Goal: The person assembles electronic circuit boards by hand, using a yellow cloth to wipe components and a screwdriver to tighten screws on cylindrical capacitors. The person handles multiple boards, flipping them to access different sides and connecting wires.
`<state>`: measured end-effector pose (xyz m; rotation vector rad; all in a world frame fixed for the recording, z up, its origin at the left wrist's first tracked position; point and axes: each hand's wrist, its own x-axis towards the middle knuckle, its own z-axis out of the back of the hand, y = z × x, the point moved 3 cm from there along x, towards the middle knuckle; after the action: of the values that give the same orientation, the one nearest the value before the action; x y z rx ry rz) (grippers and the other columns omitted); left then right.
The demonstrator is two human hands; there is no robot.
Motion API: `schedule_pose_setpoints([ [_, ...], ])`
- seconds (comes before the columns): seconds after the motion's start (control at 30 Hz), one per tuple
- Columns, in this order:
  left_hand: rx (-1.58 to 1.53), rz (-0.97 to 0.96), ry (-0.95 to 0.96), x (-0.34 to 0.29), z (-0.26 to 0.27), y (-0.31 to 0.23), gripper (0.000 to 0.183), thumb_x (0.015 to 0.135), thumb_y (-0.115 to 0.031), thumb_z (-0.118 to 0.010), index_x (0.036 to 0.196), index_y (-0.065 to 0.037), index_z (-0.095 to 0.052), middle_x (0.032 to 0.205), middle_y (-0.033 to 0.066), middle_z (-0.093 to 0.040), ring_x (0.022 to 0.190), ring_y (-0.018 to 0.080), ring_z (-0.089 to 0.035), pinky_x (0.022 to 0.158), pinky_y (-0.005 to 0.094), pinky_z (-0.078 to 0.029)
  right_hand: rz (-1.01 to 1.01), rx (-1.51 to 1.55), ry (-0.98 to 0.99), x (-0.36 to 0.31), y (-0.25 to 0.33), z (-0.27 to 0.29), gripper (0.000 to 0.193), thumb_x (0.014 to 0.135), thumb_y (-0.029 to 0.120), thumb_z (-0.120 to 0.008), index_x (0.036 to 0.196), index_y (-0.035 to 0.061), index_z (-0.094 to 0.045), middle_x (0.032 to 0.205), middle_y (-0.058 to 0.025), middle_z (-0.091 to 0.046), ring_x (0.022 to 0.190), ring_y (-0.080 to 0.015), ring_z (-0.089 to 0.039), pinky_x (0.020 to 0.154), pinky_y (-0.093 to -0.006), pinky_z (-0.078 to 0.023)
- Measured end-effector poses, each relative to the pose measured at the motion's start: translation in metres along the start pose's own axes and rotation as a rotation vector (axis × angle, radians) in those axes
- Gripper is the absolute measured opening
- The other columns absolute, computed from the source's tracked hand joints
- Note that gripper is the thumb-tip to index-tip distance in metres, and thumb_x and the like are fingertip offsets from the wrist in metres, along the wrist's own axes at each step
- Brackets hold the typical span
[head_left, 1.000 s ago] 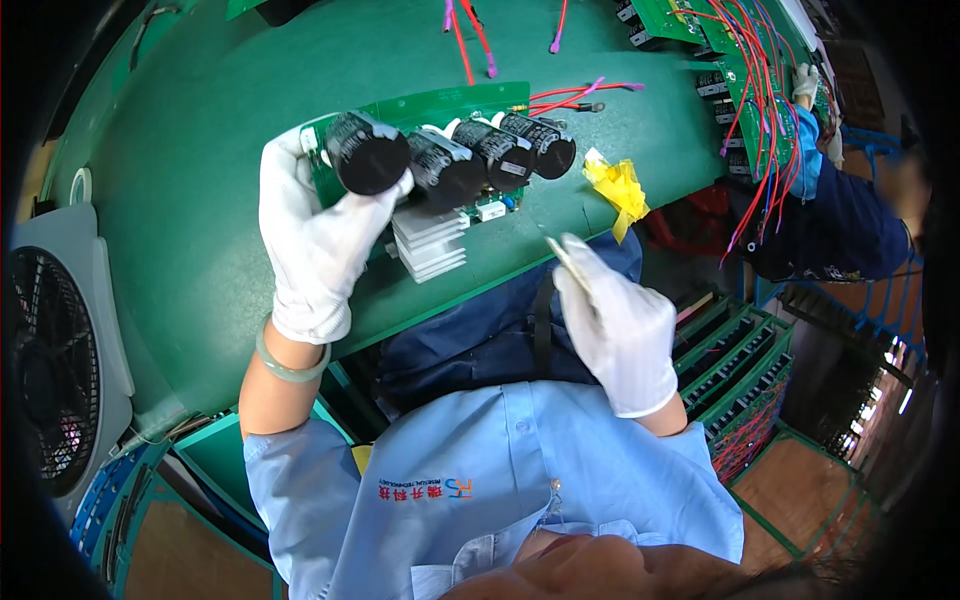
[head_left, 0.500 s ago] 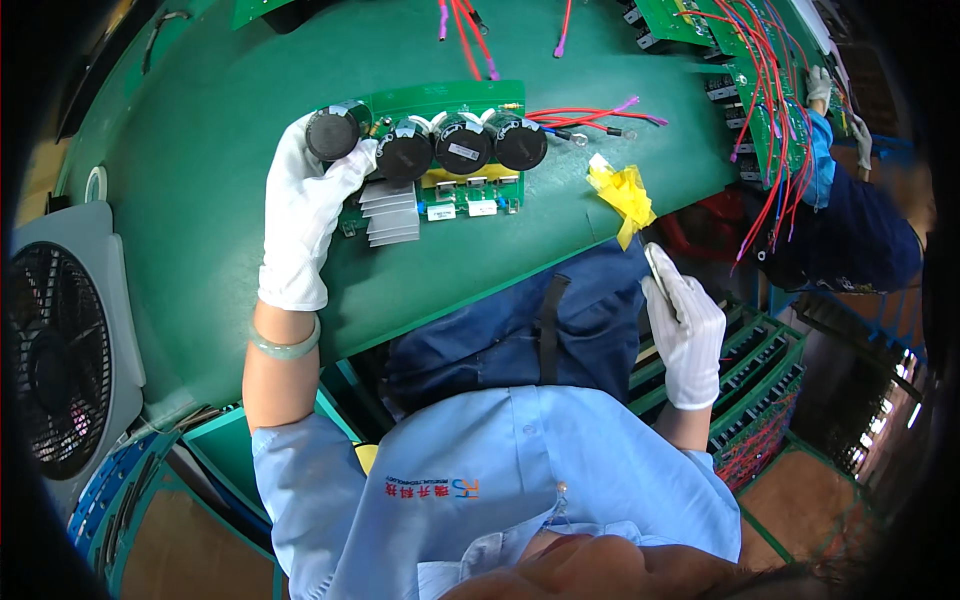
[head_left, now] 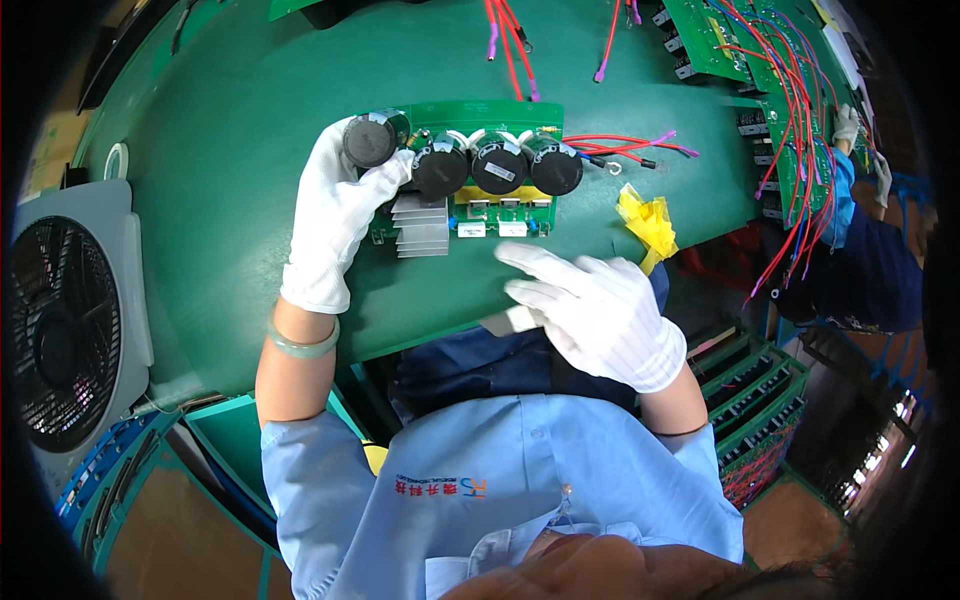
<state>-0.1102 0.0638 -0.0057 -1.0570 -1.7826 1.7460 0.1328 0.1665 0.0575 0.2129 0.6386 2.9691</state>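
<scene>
My left hand (head_left: 335, 215) is clamped on the end capacitor (head_left: 371, 139) to pin the circuit board (head_left: 500, 113) flat on the worktop (head_left: 230, 120), while my right hand (head_left: 590, 310) hovers spread (empty, I think).

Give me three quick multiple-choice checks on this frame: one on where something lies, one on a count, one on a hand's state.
1. Where does the yellow wad lie?
A. right of the circuit board
B. on the fan
C. in the left hand

2. How many black cylinders stand on the board?
A. two
B. four
C. six

3. What is the right hand doing?
A. gripping a cylinder
B. hovering with fingers spread
C. pressing the heat sink

Key:
1 A, it lies on the green table by the wire ends.
2 B, four in a row.
3 B; the left hand holds the board's left end.
</scene>
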Motion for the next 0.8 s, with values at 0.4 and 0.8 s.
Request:
schedule_pose_setpoints([
  [0.4,0.116,0.025,-0.008,-0.004,-0.009,-0.016,0.052,0.086,-0.005,-0.076,0.127,0.008,-0.046,0.114,0.0123,-0.061,0.104,0.0158,-0.062,0.093,0.0292,-0.055,-0.223,-0.121,-0.231,-0.018,-0.034,0.018,0.023,0.080,0.002,-0.065,0.102,0.0068,-0.069,0.101,-0.0081,-0.074,0.076,-0.0229,-0.071,0.063,-0.0337,-0.056],
  [0.8,0.113,-0.042,0.026,-0.001,-0.004,-0.009,0.053,0.087,-0.008,-0.077,0.126,0.009,-0.046,0.115,0.0131,-0.060,0.106,0.0163,-0.060,0.095,0.0308,-0.053,-0.134,0.133,-0.100,-0.006,-0.017,-0.003,0.034,0.082,0.006,-0.070,0.116,0.0058,-0.068,0.092,-0.0105,-0.071,0.075,-0.0239,-0.068,0.064,-0.0353,-0.052],
])
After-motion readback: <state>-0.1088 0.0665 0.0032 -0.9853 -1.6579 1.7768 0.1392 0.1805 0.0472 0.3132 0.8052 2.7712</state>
